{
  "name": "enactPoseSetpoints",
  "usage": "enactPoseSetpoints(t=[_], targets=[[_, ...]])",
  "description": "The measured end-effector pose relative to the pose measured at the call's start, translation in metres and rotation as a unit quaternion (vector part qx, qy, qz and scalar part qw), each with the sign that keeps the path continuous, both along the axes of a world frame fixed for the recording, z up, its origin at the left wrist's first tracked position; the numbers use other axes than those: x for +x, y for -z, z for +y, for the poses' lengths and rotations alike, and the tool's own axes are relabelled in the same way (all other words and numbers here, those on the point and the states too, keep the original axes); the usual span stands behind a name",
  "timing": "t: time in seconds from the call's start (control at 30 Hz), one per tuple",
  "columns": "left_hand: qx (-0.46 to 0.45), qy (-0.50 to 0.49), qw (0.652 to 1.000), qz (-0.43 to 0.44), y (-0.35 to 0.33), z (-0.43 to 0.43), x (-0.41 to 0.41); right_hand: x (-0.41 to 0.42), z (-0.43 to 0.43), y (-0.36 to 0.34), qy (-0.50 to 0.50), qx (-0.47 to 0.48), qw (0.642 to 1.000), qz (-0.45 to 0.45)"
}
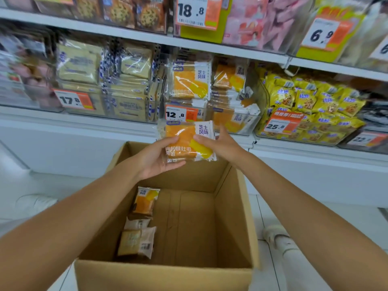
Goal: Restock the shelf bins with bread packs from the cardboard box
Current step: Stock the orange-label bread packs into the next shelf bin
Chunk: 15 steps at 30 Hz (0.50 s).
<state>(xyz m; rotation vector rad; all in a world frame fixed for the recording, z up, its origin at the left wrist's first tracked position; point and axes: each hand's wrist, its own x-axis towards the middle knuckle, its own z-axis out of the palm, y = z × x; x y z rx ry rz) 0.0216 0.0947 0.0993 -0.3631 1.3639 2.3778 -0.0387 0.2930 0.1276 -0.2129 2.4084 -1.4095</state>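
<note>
An orange bread pack (184, 141) is held above the far rim of the open cardboard box (235, 206), just below the clear shelf bin (249, 124) of matching packs. The left hand (156, 158) grips its lower left edge, thumb on front and fingers curled beneath. The right hand (218, 144) pinches the right edge, its fingers mostly hidden behind. A few spare packs (144, 201) hug the box's left wall, with bare floor beside them.

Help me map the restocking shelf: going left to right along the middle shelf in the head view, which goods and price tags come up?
Pale bread packs with the 17.8 tag → orange bread packs with the 12.8 tag → yellow snack bags with the 25.8 tag → a blurred tag starting 22.
</note>
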Motion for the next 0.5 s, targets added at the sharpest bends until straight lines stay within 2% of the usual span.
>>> enactPoseSetpoints(t=[0.03, 0.1, 0.17, 0.23, 0.37, 0.4, 0.43, 0.5], targets=[[-0.019, 0.019, 1.0, 0.015, -0.005, 0.001, -0.004, -0.002, 0.003, 0.003, -0.02, -0.077, 0.993, -0.091], [-0.122, 0.068, 0.989, 0.049, -0.016, 0.006, -0.017, -0.01, 0.009, 0.006, -0.02, -0.177, 0.972, -0.152], [-0.255, 0.084, 0.958, 0.103, -0.03, 0.014, -0.034, -0.023, 0.015, 0.004, 0.013, -0.215, 0.965, -0.151], [-0.365, 0.038, 0.917, 0.155, -0.041, 0.022, -0.058, -0.042, 0.023, 0.001, 0.058, -0.236, 0.96, -0.139], [-0.407, -0.092, 0.864, 0.283, -0.052, 0.027, -0.114, -0.087, 0.045, -0.019, 0.134, -0.265, 0.953, -0.068], [-0.451, -0.12, 0.826, 0.317, -0.053, 0.023, -0.131, -0.099, 0.052, -0.026, 0.149, -0.278, 0.948, -0.053], [-0.532, -0.136, 0.76, 0.348, -0.055, 0.018, -0.146, -0.112, 0.06, -0.034, 0.169, -0.29, 0.941, -0.039], [-0.711, -0.122, 0.582, 0.376, -0.052, 0.006, -0.176, -0.141, 0.073, -0.046, 0.202, -0.299, 0.933, -0.012]])
